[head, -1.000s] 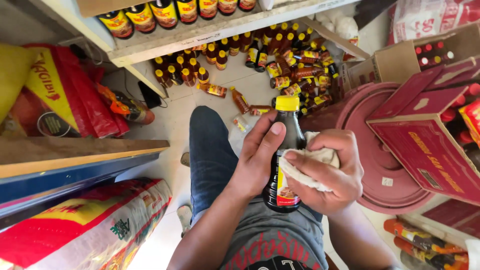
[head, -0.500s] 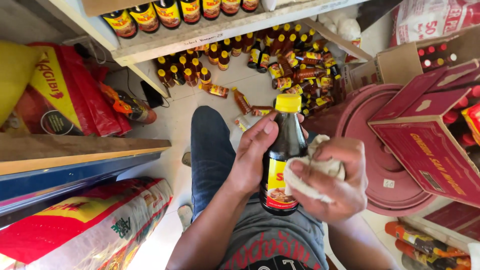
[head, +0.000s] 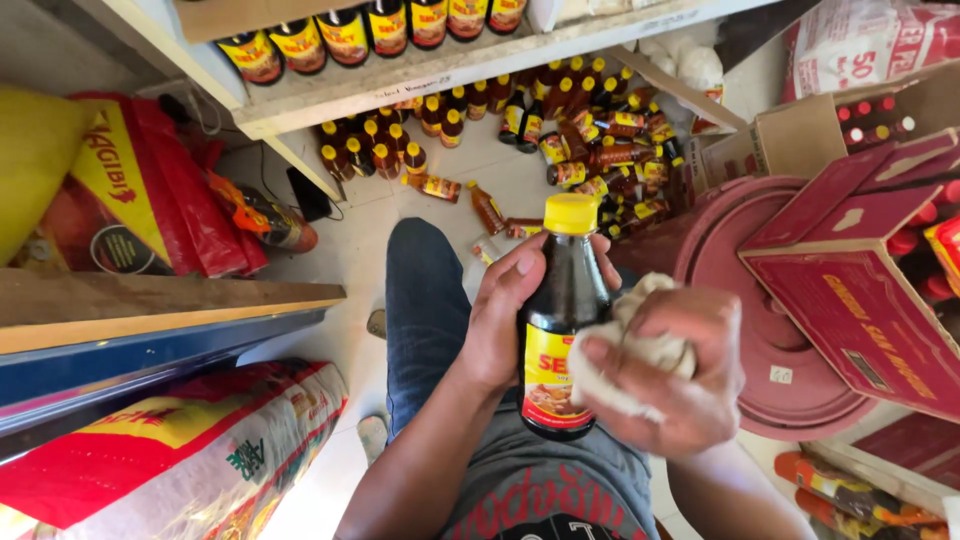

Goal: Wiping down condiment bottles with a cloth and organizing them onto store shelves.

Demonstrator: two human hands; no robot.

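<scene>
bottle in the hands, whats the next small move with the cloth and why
Probably slide the cloth further around the bottle, turning it a little with the left hand. The right hand presses the cloth on the label's right side only; the front of the label and the neck are uncovered, and the left hand grips the bottle's other side, so a turn would bring a fresh face to the cloth.

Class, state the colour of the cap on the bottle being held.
Yellow; the cap tops the dark bottle, seen in the head view.

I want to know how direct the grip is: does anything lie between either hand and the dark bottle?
The left hand grips the dark bottle bare. A crumpled pale cloth lies between the right hand and the bottle's label side.
</scene>
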